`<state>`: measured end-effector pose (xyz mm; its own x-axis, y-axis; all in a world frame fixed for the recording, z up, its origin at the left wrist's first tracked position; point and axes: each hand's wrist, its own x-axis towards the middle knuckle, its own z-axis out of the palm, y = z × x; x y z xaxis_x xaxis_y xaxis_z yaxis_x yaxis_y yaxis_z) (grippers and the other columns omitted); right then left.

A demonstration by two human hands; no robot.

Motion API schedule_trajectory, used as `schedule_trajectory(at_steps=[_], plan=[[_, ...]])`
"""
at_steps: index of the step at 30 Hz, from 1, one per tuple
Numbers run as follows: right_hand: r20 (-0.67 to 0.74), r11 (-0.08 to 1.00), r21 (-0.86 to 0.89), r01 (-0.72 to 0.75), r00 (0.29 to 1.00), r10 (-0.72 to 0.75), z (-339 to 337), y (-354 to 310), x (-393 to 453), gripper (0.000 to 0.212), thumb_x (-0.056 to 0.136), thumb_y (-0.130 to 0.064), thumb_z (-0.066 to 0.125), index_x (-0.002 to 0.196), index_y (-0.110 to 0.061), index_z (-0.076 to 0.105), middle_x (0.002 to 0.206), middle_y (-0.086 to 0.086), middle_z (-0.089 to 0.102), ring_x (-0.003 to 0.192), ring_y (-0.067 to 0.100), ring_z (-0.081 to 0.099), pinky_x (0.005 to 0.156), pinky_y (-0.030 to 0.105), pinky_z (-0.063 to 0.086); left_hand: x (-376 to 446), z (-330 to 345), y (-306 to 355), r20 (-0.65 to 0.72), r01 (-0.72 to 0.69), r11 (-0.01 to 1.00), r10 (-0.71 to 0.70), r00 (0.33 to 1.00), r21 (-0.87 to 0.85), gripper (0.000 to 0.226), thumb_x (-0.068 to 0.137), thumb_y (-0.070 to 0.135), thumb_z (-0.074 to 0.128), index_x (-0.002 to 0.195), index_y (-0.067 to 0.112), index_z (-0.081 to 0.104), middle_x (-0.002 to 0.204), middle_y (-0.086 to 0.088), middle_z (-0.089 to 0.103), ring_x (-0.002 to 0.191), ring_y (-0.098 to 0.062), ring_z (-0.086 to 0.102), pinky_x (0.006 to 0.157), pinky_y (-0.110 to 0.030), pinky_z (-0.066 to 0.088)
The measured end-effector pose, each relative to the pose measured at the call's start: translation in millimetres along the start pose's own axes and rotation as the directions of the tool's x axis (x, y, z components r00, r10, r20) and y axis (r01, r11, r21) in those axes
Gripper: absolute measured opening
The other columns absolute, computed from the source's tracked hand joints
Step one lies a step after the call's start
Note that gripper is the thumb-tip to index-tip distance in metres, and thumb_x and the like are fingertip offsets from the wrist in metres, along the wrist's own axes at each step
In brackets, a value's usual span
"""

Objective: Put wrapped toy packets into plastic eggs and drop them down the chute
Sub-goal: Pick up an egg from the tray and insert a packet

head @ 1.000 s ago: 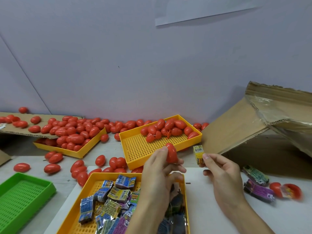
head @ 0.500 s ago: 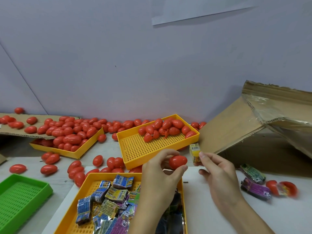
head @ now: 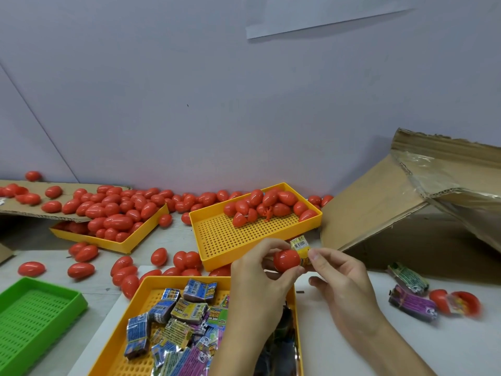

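left hand (head: 260, 278) pinching a red egg (head: 286, 260) at 6 o'clock over the tabletop, right hand (head: 344, 283) pinching the yellow packet (head: 300, 246) against it, egg looks shut I think, so forcing it could pop both loose

I see red plastic egg (head: 286, 260) pinched in left hand (head: 260, 278), yellow wrapped packet (head: 300, 246) touching it, held by right hand (head: 341, 280).
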<state>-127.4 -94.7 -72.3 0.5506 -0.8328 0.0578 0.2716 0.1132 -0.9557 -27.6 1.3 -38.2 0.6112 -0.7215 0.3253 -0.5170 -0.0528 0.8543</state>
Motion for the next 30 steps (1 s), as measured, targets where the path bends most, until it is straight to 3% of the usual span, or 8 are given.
schedule_trajectory(at_steps=[7, 12, 17, 30], plan=[[-0.007, 0.999, -0.007, 0.05, 0.999, -0.05, 0.6, -0.2, -0.5, 0.028, 0.065, -0.042, 0.075, 0.089, -0.027, 0.075, 0.085, 0.008, 0.074, 0.079, 0.02, 0.07, 0.066, 0.031, 0.052, -0.4, 1.5, -1.0, 0.001, -0.01, 1.0, 0.01, 1.0, 0.029, 0.032, 0.072, 0.027, 0.087, 0.088, 0.041, 0.063, 0.082, 0.025, 0.063, 0.082, -0.003, 0.066, 0.06, -0.025, 0.06], [0.022, 0.999, 0.001, 0.038, 0.999, -0.038, -0.1, -0.9, 0.1, 0.045, 0.062, -0.044, 0.079, 0.1, -0.021, 0.068, 0.091, 0.011, 0.075, 0.083, 0.023, 0.073, 0.063, 0.028, 0.053, -0.5, 2.3, -2.4, -0.016, 0.02, 1.0, -0.02, 1.0, 0.023, 0.038, 0.07, 0.031, 0.088, 0.092, 0.038, 0.058, 0.086, 0.017, 0.066, 0.081, -0.001, 0.066, 0.062, -0.027, 0.06], [0.058, 1.0, 0.004, 0.019, 0.998, -0.019, -0.7, -1.2, 0.3, 0.042, 0.06, -0.046, 0.078, 0.1, -0.032, 0.075, 0.096, 0.005, 0.076, 0.091, 0.021, 0.073, 0.067, 0.027, 0.055, 1.1, 1.8, -3.8, -0.039, 0.023, 1.0, -0.023, 0.999, 0.006, 0.037, 0.064, 0.037, 0.09, 0.086, 0.031, 0.061, 0.078, 0.01, 0.069, 0.076, -0.004, 0.066, 0.063, -0.021, 0.057], [0.055, 0.999, 0.036, 0.026, 0.998, -0.028, -3.9, 2.5, 3.3, 0.034, 0.061, -0.042, 0.079, 0.093, -0.031, 0.075, 0.087, 0.002, 0.074, 0.085, 0.017, 0.07, 0.067, 0.03, 0.054, 0.7, -2.5, 2.3, -0.02, 0.013, 0.999, -0.013, 1.0, -0.039, 0.036, 0.06, 0.056, 0.075, 0.085, 0.031, 0.068, 0.084, 0.023, 0.068, 0.077, -0.004, 0.067, 0.065, -0.021, 0.057]])
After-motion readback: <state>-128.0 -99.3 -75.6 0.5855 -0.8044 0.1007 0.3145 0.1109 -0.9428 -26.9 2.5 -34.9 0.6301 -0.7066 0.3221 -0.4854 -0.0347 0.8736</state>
